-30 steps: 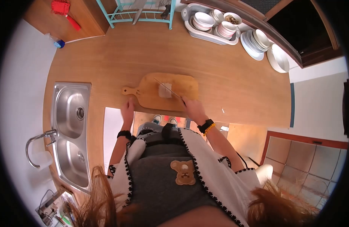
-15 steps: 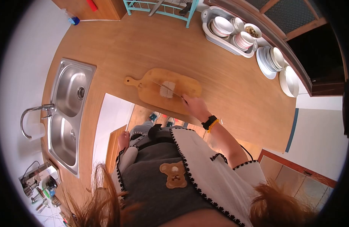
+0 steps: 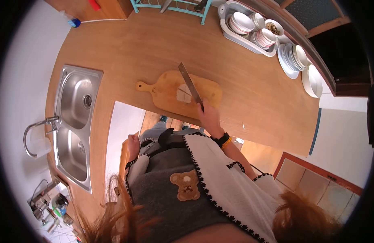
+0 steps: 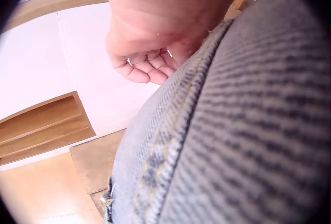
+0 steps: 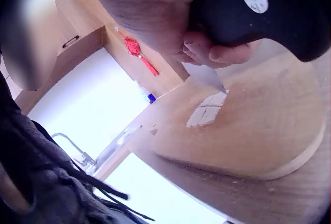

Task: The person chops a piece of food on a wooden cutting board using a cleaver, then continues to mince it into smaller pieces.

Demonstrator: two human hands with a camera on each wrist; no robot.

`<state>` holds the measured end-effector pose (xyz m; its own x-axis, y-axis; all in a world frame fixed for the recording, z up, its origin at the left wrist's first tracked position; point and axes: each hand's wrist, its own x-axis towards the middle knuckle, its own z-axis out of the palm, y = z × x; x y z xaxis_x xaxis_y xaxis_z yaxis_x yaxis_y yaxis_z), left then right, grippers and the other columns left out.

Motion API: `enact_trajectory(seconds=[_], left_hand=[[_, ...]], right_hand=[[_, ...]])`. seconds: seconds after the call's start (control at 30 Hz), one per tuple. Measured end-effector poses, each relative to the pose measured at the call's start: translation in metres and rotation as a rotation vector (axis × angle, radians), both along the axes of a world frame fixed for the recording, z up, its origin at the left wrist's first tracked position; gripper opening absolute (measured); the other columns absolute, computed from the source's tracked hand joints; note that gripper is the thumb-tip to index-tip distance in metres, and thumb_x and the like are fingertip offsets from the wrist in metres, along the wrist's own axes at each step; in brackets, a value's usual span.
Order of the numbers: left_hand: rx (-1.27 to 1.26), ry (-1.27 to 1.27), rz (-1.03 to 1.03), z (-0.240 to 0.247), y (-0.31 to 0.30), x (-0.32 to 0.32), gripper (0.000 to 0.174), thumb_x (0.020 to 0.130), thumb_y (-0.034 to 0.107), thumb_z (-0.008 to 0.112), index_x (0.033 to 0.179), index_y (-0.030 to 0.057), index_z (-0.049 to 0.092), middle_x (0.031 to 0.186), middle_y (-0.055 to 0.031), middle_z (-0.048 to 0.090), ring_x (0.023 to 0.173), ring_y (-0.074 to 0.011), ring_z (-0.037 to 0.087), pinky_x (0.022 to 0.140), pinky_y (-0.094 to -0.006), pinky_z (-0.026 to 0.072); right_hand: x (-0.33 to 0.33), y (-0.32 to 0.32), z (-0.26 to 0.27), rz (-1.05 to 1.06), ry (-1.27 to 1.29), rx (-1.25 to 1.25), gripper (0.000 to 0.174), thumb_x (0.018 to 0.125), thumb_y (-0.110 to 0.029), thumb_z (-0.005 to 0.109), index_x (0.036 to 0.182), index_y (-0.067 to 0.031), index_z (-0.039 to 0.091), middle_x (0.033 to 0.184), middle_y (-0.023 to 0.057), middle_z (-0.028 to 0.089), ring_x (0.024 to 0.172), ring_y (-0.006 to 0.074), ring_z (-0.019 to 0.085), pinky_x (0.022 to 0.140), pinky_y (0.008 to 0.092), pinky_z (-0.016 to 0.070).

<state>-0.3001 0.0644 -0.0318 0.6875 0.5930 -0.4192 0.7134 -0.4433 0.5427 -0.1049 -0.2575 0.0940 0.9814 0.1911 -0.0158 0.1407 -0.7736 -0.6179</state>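
My right hand (image 3: 211,117) grips a kitchen knife (image 3: 190,83) by its handle, with fingers curled round the black grip (image 5: 227,17) in the right wrist view. The blade slants over the right side of a pale, flat square (image 3: 182,94), its tip reaching past the far edge of the cutting board (image 3: 162,101). Crossing cut lines show on the square (image 5: 207,111). My left hand (image 3: 133,145) hangs by the hip, beside the jeans (image 4: 170,131). Its fingers are loosely curled, holding nothing.
A double steel sink (image 3: 75,101) with a tap lies to the left. At the back right stand a grey basin of bowls (image 3: 239,36), stacked plates (image 3: 287,65) and a white bowl (image 3: 312,81). A turquoise rack (image 3: 174,9) stands at the back.
The left hand has dropped from near the board's handle to the hip. The knife has turned from across the square to a steeper angle at its right, with its blade side now showing.
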Motion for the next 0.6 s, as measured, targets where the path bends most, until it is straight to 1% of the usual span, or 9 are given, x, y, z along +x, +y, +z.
enact_trajectory(seconds=[0.13,0.17,0.2,0.3,0.4,0.43,0.47,0.57,0.6], left_hand=[[-0.029,0.032,-0.076,-0.008,0.029,0.038,0.029,0.092,0.03,0.047,0.091,0.0017,0.052,0.076,-0.0164,0.06,0.075,-0.0326,0.061,0.069,-0.0412,0.0455],[-0.149,0.122,-0.118,-0.005,0.042,0.047,0.033,0.093,0.032,0.044,0.086,0.001,0.053,0.074,-0.0165,0.06,0.073,-0.0307,0.06,0.068,-0.0404,0.0454],[-0.151,0.127,-0.139,-0.003,0.048,0.055,0.033,0.093,0.032,0.044,0.086,0.001,0.053,0.074,-0.0165,0.06,0.073,-0.0307,0.06,0.068,-0.0404,0.0454],[0.004,0.056,-0.335,0.003,0.065,0.073,0.038,0.095,0.034,0.039,0.083,0.002,0.056,0.076,-0.0187,0.062,0.073,-0.0351,0.061,0.068,-0.0433,0.0459],[-0.108,-0.039,-0.395,0.014,0.087,0.075,0.028,0.093,0.031,0.048,0.086,0.004,0.051,0.072,-0.0135,0.061,0.07,-0.0285,0.062,0.063,-0.0399,0.0467],[-0.163,0.088,-0.394,0.017,0.1,0.075,0.025,0.092,0.031,0.052,0.088,0.0057,0.049,0.07,-0.0107,0.06,0.069,-0.0257,0.062,0.062,-0.038,0.0464],[-0.16,0.095,-0.41,0.02,0.112,0.072,0.025,0.092,0.031,0.052,0.088,0.0057,0.049,0.07,-0.0107,0.06,0.069,-0.0257,0.062,0.062,-0.038,0.0464],[-0.186,0.26,-0.656,0.016,0.155,0.06,0.025,0.09,0.031,0.054,0.086,0.0062,0.053,0.07,-0.0087,0.058,0.069,-0.018,0.056,0.065,-0.0348,0.0445],[-0.185,0.261,-0.673,-0.023,0.223,-0.016,0.025,0.09,0.031,0.054,0.086,0.0062,0.053,0.07,-0.0087,0.058,0.069,-0.018,0.056,0.065,-0.0348,0.0445]], right_hand=[[-0.005,0.013,-0.002,-0.049,0.013,-0.04,0.014,0.09,-0.018,0.052,0.095,-0.005,0.053,0.061,0.0182,0.058,0.055,0.0378,0.057,0.049,0.0474,0.0434],[-0.005,0.016,-0.003,-0.071,0.013,-0.043,0.014,0.09,-0.018,0.052,0.095,-0.005,0.053,0.061,0.0182,0.058,0.055,0.0378,0.057,0.049,0.0474,0.0434],[-0.005,0.017,-0.004,-0.065,0.019,-0.049,0.014,0.089,-0.018,0.052,0.096,-0.0052,0.053,0.061,0.0182,0.058,0.055,0.0379,0.057,0.049,0.0476,0.0436],[-0.009,0.027,-0.005,-0.094,0.023,-0.082,0.014,0.089,-0.017,0.052,0.098,-0.006,0.053,0.06,0.018,0.058,0.056,0.0376,0.058,0.049,0.0477,0.0444],[-0.013,0.035,-0.006,-0.127,0.031,-0.129,0.015,0.089,-0.018,0.052,0.099,-0.0071,0.053,0.06,0.0178,0.059,0.056,0.037,0.059,0.05,0.0476,0.0456],[-0.015,0.037,-0.008,-0.126,0.045,-0.155,0.015,0.089,-0.018,0.052,0.099,-0.0074,0.053,0.06,0.0178,0.059,0.056,0.0368,0.059,0.05,0.0474,0.0463],[-0.017,0.039,-0.01,-0.141,0.051,-0.152,0.015,0.089,-0.018,0.052,0.099,-0.0074,0.053,0.06,0.0178,0.059,0.056,0.0368,0.059,0.05,0.0474,0.0463],[-0.019,0.043,-0.013,-0.164,0.061,-0.175,0.018,0.09,-0.021,0.051,0.103,-0.0089,0.057,0.063,0.018,0.059,0.058,0.0373,0.059,0.051,0.0475,0.045],[-0.019,0.045,-0.012,-0.18,0.056,-0.165,0.019,0.09,-0.021,0.052,0.104,-0.0086,0.057,0.063,0.0179,0.06,0.058,0.037,0.059,0.051,0.0471,0.0452]])
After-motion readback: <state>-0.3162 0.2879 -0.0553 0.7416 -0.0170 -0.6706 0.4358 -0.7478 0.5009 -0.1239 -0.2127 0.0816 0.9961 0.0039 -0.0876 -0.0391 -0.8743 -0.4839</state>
